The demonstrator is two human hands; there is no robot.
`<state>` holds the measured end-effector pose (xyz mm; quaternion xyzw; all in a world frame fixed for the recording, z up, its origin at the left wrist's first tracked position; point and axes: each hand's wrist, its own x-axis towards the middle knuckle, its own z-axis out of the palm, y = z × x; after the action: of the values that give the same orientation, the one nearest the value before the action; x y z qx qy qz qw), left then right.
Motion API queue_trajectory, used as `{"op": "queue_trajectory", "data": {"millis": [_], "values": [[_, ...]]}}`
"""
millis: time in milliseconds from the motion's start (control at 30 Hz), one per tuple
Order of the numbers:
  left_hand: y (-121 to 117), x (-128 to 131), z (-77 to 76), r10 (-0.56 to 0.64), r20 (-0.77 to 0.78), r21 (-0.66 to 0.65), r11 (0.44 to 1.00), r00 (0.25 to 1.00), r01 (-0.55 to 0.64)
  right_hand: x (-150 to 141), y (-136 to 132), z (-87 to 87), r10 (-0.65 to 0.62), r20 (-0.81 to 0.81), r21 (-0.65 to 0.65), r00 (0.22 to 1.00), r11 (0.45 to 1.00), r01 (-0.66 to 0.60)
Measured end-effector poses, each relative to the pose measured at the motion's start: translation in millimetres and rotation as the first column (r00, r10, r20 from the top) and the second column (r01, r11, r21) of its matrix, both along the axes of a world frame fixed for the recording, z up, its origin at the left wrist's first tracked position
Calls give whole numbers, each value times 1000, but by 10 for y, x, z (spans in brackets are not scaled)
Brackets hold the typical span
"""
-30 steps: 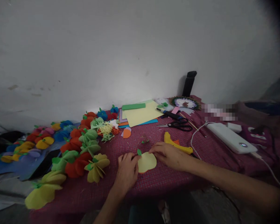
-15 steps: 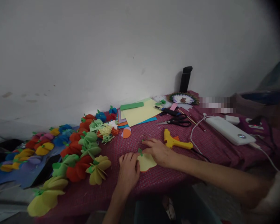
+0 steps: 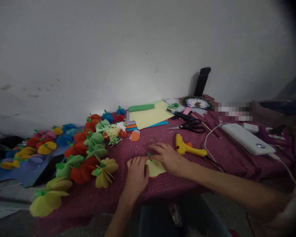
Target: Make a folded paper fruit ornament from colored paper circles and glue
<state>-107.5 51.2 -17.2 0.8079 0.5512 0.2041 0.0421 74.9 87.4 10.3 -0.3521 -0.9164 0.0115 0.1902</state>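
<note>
A pale yellow paper cutout [image 3: 156, 168] with a scalloped edge lies on the cloth, with a thin orange edge showing beneath it. A small green paper leaf [image 3: 149, 155] stands at its top. Over the cutout's left side rests my left hand [image 3: 138, 172], fingers side by side and laid down on it, gripping nothing that I can see. My right hand [image 3: 171, 159] reaches across its right side, fingers stretched out towards the leaf; the fingertips' contact is partly hidden. A yellow glue gun [image 3: 189, 148] lies beside my right hand.
Several paper pumpkins [image 3: 86, 169] crowd the left side. Behind are paper scraps [image 3: 114, 132], paper sheets [image 3: 150, 117], scissors [image 3: 191, 126] and a cutter [image 3: 180, 114]. To the right, a white power bank [image 3: 248, 138] trails a cable. A black bottle [image 3: 202, 81] stands by the wall.
The camera view has shifted slightly. Both hands stay over the cutout, and the right fingers lie a little closer around the leaf.
</note>
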Motion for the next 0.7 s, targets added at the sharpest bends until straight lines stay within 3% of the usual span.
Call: {"op": "queue_trajectory", "data": {"millis": [133, 267, 567, 633, 700], "values": [[-5, -6, 21, 7, 53, 6, 1000, 999, -7, 101, -35, 252, 2, -255, 132, 967, 991, 33], [-8, -41, 18, 44, 129, 35, 998, 991, -49, 230, -45, 309, 7, -397, 123, 918, 991, 46], [-33, -88, 37, 181, 227, 156, 963, 957, -219, 246, -27, 241, -136, -466, -154, 874, 985, 71], [-31, -82, 48, 185, 227, 164, 960, 956, -225, 233, -27, 258, -170, -490, -281, 855, 959, 30], [-27, -78, 51, 190, 241, 169, 958, 952, -234, 225, -23, 267, -224, -538, -466, 813, 882, -66]]}}
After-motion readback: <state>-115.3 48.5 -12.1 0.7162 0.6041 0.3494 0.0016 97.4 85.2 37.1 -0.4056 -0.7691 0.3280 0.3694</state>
